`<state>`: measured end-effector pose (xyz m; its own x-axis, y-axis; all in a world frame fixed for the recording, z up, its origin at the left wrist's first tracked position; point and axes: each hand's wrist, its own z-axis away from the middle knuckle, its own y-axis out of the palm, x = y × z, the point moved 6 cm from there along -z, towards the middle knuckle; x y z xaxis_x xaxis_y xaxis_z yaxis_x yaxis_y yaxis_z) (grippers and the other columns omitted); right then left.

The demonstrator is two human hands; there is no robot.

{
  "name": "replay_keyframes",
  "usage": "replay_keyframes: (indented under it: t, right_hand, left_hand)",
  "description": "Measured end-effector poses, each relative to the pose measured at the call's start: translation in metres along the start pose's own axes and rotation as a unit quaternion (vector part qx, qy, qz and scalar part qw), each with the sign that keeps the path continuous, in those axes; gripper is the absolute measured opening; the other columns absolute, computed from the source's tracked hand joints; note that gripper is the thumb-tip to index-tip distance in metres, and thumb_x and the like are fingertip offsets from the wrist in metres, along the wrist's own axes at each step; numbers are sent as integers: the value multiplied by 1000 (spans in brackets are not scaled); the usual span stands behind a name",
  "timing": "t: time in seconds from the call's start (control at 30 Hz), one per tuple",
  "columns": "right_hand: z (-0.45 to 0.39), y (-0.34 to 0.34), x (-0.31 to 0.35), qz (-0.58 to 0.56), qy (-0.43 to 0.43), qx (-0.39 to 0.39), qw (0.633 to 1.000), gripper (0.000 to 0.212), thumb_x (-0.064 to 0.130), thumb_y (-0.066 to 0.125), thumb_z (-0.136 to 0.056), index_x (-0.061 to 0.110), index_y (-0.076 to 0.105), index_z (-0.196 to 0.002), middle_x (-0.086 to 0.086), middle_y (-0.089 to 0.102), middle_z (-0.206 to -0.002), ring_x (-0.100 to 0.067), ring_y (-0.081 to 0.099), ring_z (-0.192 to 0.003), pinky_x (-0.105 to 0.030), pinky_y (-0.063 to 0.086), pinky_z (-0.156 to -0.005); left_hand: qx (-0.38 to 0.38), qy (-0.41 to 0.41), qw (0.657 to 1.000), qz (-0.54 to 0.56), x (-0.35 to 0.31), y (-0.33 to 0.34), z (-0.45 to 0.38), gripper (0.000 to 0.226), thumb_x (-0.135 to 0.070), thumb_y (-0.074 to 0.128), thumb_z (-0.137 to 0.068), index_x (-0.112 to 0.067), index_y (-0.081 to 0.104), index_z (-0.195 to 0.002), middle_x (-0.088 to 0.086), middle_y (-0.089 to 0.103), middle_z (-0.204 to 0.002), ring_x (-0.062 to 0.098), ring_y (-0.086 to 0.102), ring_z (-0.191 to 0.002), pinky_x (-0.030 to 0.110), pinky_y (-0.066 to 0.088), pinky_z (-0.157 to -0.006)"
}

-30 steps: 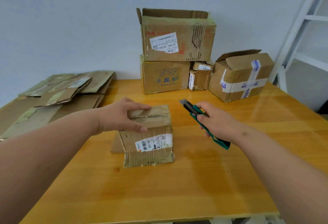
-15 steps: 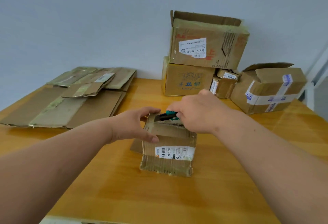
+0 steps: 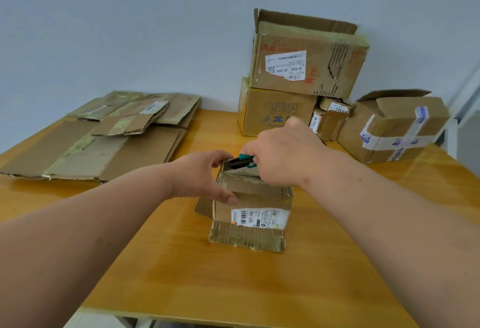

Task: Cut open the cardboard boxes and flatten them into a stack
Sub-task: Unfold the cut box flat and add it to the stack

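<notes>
The small box (image 3: 250,208) at frame centre bore a label reading "507-P80". The top box (image 3: 306,54), upper right, had an upside-down label reading "J6-S04" twice.

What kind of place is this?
Probably a plain storeroom or packing area: used shipping boxes stacked against a bare wall, flattened cardboard piled on a wooden table.

The right hand (image 3: 283,156) covered most of the cutter (image 3: 240,162), so its blade tip could not be seen. The small box (image 3: 330,119) near the surface's far edge was partly hidden behind this hand. The picture's edges cut off both forearms and the surface's (image 3: 233,288) near corners.
</notes>
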<state>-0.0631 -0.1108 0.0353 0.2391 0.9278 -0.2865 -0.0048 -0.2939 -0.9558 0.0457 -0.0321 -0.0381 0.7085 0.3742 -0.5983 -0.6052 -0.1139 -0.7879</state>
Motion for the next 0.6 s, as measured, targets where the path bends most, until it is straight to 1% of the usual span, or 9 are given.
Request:
replay_keyframes:
  t: [0.1,0.17,0.27,0.43,0.5,0.6]
  right_hand:
    - [1,7,-3,-43,10,17,999,30,16,38,-98,33,62,-106,8,54,-72,-10,47,-68,-41,26,-80]
    - [2,11,-4,-67,18,22,997,31,16,39,-98,34,62,-110,9,55,-74,-9,49,-70,-41,28,-82]
    - [5,9,-3,-45,9,13,999,32,16,38,-99,34,61,-111,8,53,-72,-10,47,-67,-40,26,-82]
    - [7,-2,2,-4,-19,-2,1000,38,8,35,-95,34,60,-107,8,54,-71,-14,49,-69,-41,27,-93]
    - [9,-3,2,5,-22,-3,1000,42,5,34,-93,35,59,-108,8,55,-72,-15,49,-72,-40,24,-90]
    - [14,-1,-2,7,-15,2,1000,47,1,32,-93,35,59,-111,8,55,-72,-20,49,-79,-38,16,-83]
  left_hand:
    - [-3,-1,1000,-5,-1,1,1,99,-44,87,-63,-35,35,-146,-11,46,-136,6,42,-117,22,31,-99]
    - [-5,0,1000,-1,-2,1,1,100,-44,87,-63,-34,34,-147,-10,47,-137,8,41,-123,23,29,-100]
    - [-8,0,1000,1,-2,2,1,99,-44,87,-63,-33,35,-146,-11,48,-136,9,40,-128,25,29,-101]
    - [-4,0,1000,-30,-3,-1,0,99,-48,87,-60,-32,37,-144,-12,48,-137,9,41,-129,24,30,-101]
    - [-8,4,999,-47,-4,-2,0,98,-49,87,-60,-32,38,-144,-13,47,-134,7,42,-126,23,30,-99]
    - [-7,3,998,-58,-7,-3,0,97,-48,86,-62,-31,37,-144,-17,42,-121,4,40,-116,22,31,-98]
